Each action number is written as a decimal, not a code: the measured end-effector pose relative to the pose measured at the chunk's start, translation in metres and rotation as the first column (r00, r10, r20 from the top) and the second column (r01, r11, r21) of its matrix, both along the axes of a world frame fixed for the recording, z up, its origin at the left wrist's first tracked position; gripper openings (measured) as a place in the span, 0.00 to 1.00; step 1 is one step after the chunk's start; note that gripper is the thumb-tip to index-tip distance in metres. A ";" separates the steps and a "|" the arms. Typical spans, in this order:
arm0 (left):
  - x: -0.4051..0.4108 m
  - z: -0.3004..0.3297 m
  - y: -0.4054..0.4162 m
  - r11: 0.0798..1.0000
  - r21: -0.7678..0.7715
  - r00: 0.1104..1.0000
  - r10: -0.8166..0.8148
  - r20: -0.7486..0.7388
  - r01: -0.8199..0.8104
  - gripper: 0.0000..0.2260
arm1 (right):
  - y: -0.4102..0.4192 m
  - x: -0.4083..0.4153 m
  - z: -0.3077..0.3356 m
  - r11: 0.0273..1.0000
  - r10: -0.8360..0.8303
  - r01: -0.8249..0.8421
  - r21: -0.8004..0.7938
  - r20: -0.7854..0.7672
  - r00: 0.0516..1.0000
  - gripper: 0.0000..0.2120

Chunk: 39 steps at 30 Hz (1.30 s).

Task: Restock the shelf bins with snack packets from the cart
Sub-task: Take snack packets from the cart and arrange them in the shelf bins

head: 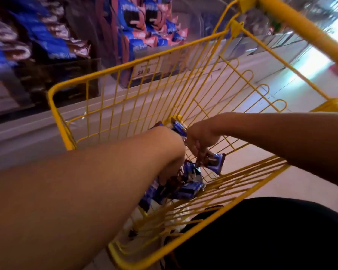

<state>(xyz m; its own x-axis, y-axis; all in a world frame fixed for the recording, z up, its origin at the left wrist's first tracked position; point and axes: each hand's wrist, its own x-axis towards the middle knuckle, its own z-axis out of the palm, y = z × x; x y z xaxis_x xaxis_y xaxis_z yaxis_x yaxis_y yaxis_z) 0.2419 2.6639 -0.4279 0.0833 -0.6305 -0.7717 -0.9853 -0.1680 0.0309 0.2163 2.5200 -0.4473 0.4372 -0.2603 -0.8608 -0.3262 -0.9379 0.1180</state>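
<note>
Both hands were down inside the yellow wire cart (98, 78). On the left, the left hand (174, 162) reached into the heap of snack packets (185, 189), blue and brown wrappers piled at the bottom of the basket directly under it; its fingers were hidden among the wrappers and behind the wrist, so whether they gripped anything could not be told. Just beside it to the right, the right hand (200, 141) hung with its fingers curled downward, pinching the edge of one blue packet (214, 161), which dangled below the fingertips, lifted clear of the heap and tilted. Another packet (179, 127) stood up between the two wrists, against the far side of the basket.

Beyond the hands, past the cart's far wall, the shelf bins (142, 30) held blurred stacks of blue-and-pink packets, with a price label (144, 70) on the front edge. Farther left, more blue and brown packets (37, 34) filled another bin. Right of the right arm lay pale floor (281, 184).
</note>
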 end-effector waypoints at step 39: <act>0.090 0.110 0.288 -0.049 0.465 -0.433 -0.292 -0.853 -0.884 0.23 | 0.214 0.006 0.148 0.273 -0.859 -0.157 0.949 0.314 0.404 0.09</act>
<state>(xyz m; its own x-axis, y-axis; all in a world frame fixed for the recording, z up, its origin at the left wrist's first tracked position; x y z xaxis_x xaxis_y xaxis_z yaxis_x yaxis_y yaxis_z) 0.3314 2.9515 -0.3178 0.6583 -0.7305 -0.1818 0.5694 0.3253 0.7550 0.2227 2.7343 -0.2994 0.9933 -0.0744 -0.0886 -0.0907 -0.0263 -0.9955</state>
